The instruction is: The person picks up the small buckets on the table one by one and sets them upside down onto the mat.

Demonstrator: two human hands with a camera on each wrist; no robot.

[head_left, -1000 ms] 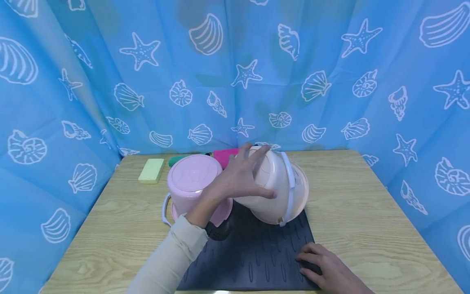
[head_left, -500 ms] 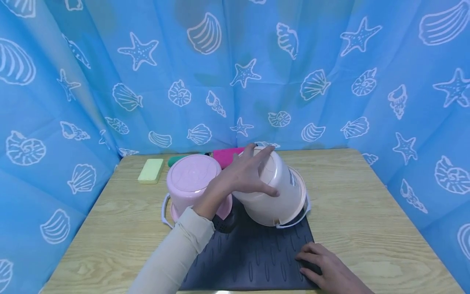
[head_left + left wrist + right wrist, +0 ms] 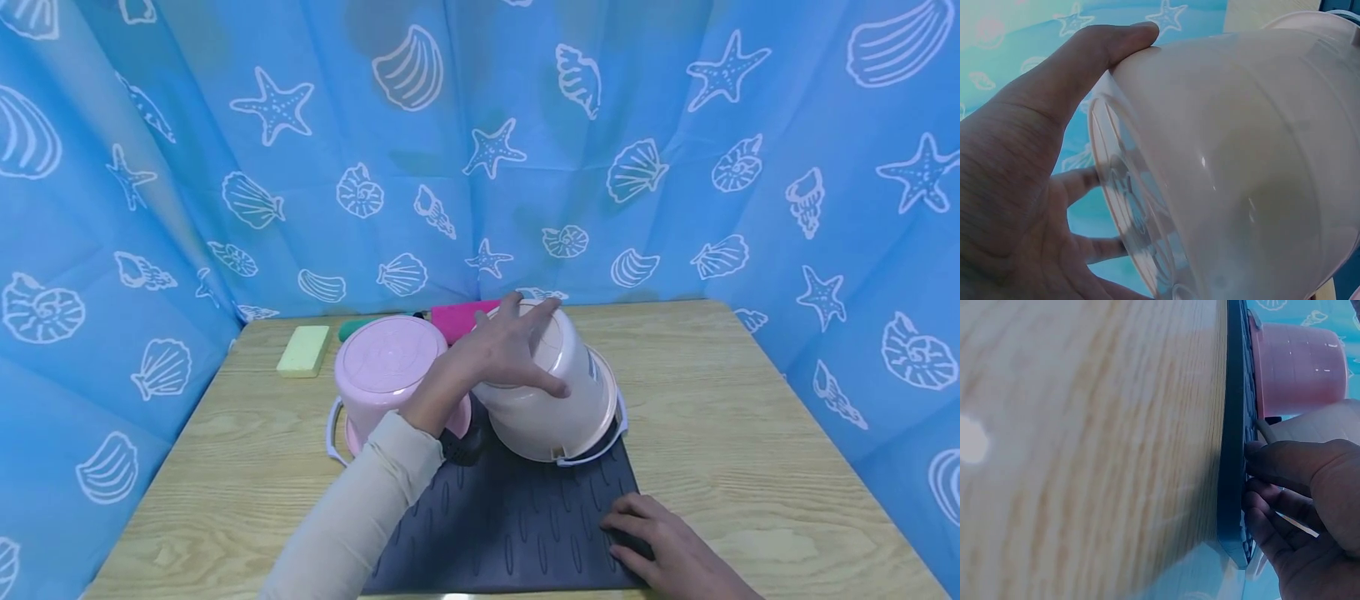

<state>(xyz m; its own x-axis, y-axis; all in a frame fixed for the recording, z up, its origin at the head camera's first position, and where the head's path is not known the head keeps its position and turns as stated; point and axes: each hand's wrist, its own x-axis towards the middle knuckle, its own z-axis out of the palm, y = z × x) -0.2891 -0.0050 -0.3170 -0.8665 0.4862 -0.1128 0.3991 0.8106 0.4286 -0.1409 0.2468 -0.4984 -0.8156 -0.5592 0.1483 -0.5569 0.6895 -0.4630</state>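
My left hand (image 3: 510, 346) spans the base of a translucent, cream-coloured bucket (image 3: 551, 421), gripping it with thumb and spread fingers. The bucket is tipped bottom-up over the dark ribbed mat (image 3: 525, 533), its pale handle (image 3: 596, 450) hanging down toward the front right. In the left wrist view the thumb presses the bucket wall (image 3: 1241, 144) while fingers (image 3: 1082, 187) reach across the base. A pink bucket (image 3: 390, 358) stands upside down to the left, partly behind my forearm. My right hand (image 3: 648, 537) rests on the mat's front right corner, fingers loosely bent, holding nothing.
A pale yellow sponge (image 3: 303, 350) lies at the table's back left. Behind the buckets are a magenta item (image 3: 461, 321) and a green one (image 3: 356, 327). A black perforated piece (image 3: 465, 447) shows beside the pink bucket. A blue seashell curtain (image 3: 495, 200) surrounds the wooden table (image 3: 750, 433).
The cream bucket's handle has swung from across its side down past the rim. My left hand and the bucket have shifted and turned slightly. The right hand stays put.
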